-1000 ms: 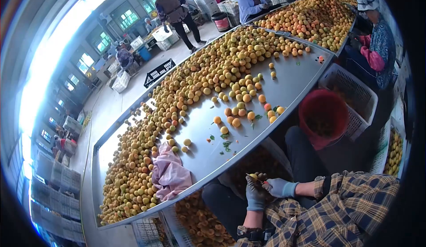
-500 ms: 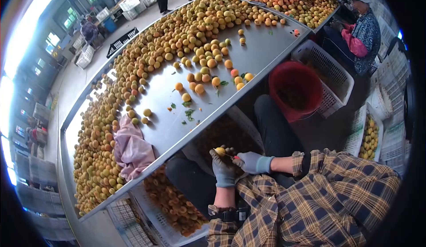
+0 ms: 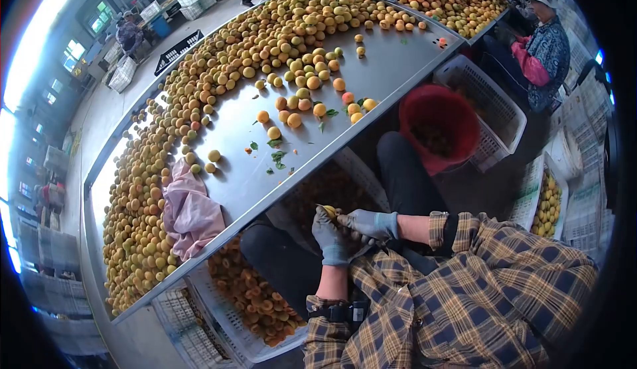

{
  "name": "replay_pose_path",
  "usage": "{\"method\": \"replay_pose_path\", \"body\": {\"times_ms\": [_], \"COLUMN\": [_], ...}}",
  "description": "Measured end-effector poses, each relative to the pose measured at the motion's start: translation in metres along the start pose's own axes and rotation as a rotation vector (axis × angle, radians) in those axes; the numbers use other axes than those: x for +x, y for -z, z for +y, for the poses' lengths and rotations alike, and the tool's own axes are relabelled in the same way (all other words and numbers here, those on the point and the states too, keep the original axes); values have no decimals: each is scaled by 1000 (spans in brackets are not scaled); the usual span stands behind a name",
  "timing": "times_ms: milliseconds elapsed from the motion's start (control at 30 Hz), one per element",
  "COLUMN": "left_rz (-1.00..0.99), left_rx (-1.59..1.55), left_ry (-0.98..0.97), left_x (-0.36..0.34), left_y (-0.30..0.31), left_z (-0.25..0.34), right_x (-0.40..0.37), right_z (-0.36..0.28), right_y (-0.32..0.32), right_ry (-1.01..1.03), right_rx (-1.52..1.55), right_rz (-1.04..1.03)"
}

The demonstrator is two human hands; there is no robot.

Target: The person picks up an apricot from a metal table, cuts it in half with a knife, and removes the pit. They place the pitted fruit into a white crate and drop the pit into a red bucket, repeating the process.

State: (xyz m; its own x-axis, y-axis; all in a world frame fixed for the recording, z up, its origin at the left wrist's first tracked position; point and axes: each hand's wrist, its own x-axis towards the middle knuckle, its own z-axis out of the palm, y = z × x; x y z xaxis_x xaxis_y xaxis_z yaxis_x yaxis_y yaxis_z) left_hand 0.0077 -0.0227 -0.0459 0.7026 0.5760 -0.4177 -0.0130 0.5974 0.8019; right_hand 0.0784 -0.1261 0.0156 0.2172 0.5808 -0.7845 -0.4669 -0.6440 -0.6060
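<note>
Where half a second ago the right hand (image 3: 368, 223) held a small red-tipped tool just apart from the fruit, it now lies pressed against the left hand (image 3: 330, 240), fingers curled and the tool hidden; I cannot tell what it grips. The left hand is clasped around a yellow apricot (image 3: 329, 210), which peeks above its fingers over the lap, just near of the steel table (image 3: 398, 57). Both hands now meet on that one fruit. A white crate (image 3: 262, 354) of cut fruit sits near left, a pink cloth (image 3: 189, 213) lies on the table, and a red bucket (image 3: 464, 110) stands to the right.
</note>
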Motion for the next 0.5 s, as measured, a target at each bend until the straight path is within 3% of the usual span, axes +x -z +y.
{"method": "replay_pose_path", "body": {"times_ms": [33,100,133,200,333,400,433,500], "left_rz": [-57,-65,-73,-88,-25,-39,-53,-90], "left_rx": [22,-123,-273,-264,-184,-110,-35,3], "left_ry": [-65,17,110,131,158,105,51,-21], "left_x": [0,-3,-4,1,7,8,8,7], "left_y": [1,-2,-2,8,15,14,13,8], "left_z": [1,4,4,-10,-20,-17,-15,-12], "right_x": [8,34,30,12,29,-3,-7,-3], "right_z": [10,33,28,18,33,1,-1,5], "right_y": [0,2,1,-2,-1,0,7,10], "right_ry": [5,572,577,387,519,27,-47,17], "right_rx": [2,-651,-648,-724,-705,-167,-6,-96], "right_rz": [-4,407,410,358,413,69,-64,-12]}}
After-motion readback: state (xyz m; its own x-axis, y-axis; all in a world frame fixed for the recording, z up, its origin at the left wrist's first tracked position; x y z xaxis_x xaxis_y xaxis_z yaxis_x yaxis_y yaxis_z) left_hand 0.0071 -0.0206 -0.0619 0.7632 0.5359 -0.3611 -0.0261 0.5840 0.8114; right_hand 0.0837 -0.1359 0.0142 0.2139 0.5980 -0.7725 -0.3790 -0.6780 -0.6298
